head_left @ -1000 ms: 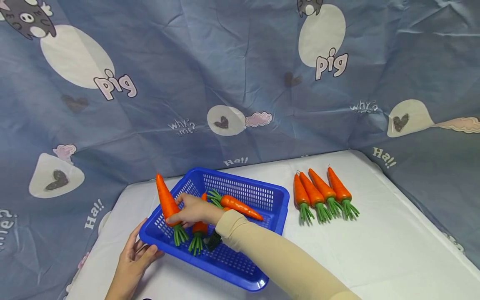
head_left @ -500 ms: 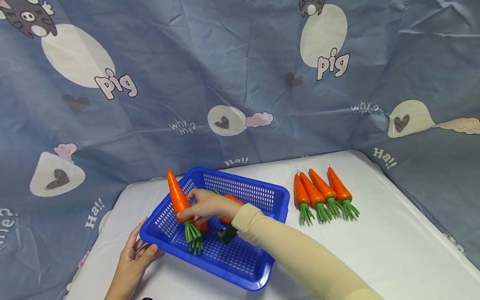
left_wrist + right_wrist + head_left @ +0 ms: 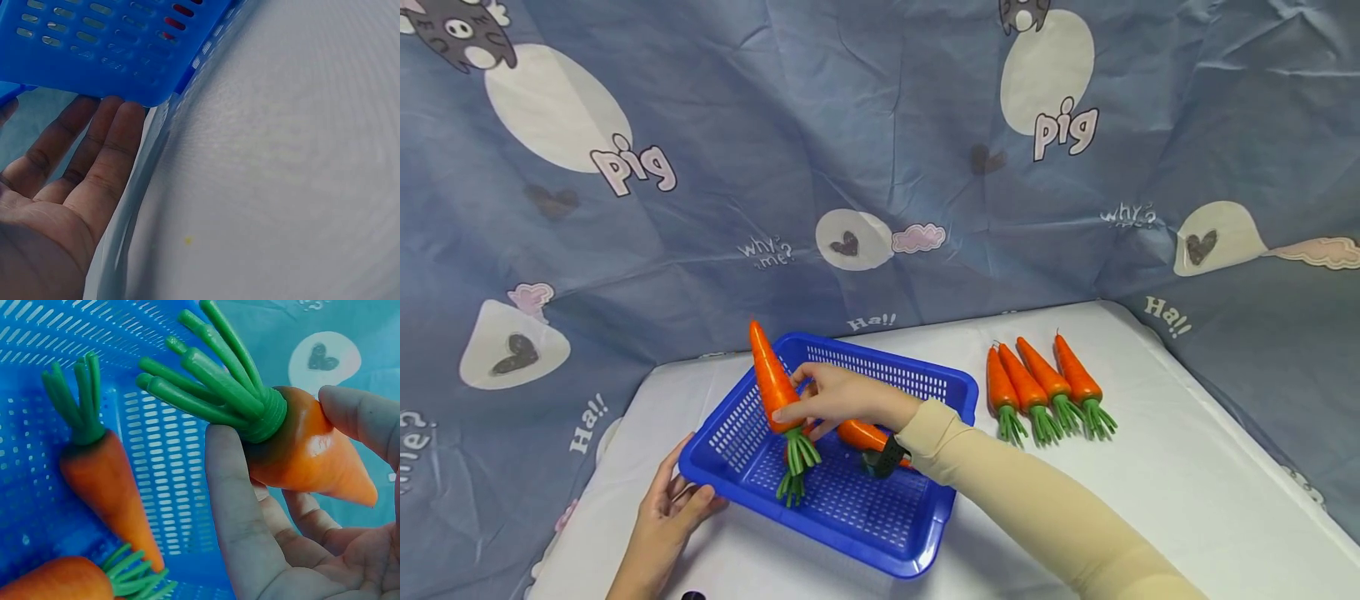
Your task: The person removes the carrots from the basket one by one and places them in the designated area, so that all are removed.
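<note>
Four carrots [image 3: 1047,373] lie beside the blue basket [image 3: 808,526].

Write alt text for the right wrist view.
A right hand holds an orange carrot by its thick, green-stemmed end. At left, a blue perforated basket shows two more carrots inside, one cut off at the bottom-left corner.

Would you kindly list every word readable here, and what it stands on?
"pig", twice, on the blue backdrop cloth.
"why me?", on the cloth's left half.
"why?", on its right; line below blurred.
"Ha!!", thrice, on the cloth.
Other lettering: cut off or too blurred.
Basket, carrots: none seen.
</note>
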{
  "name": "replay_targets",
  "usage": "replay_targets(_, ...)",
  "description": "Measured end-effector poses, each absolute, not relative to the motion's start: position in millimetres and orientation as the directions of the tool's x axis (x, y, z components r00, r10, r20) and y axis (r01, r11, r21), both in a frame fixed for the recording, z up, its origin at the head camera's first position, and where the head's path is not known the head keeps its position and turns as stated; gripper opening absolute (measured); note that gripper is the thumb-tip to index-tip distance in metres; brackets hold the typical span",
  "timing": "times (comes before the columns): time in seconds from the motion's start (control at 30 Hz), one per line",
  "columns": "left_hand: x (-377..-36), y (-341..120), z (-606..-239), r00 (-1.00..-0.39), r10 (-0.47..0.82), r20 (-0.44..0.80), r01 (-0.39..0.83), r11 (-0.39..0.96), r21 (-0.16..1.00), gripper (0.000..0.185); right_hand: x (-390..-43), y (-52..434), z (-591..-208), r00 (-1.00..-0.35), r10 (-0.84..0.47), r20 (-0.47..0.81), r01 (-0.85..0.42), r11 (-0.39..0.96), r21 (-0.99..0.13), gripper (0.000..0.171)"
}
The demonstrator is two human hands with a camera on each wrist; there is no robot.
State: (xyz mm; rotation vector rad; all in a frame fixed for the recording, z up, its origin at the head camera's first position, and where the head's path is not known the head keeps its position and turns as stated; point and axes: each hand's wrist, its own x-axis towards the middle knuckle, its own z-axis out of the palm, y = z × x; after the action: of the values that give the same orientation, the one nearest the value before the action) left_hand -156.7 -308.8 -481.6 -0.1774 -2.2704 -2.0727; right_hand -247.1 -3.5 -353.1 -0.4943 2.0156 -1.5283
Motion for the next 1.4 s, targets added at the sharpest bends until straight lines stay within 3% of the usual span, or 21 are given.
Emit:
replay_targets(0.43,-156.4,-307.6,-483.3,-0.986,0.067,0.156,0.159,0.049,0.986,0.073,-227.9,27.1,-337.6,-0.772,-0.616,-0.156,0.012,0.232,-0.973,0.045)
replay_targets(1.4,-157.0,-309.7,-484.2,-0.987,0.065,0.148,0.152,0.053,0.987,0.074,-187.4,125.5,-335.8,-0.876,-0.471,-0.105,-0.034,0.279,-0.96,0.047)
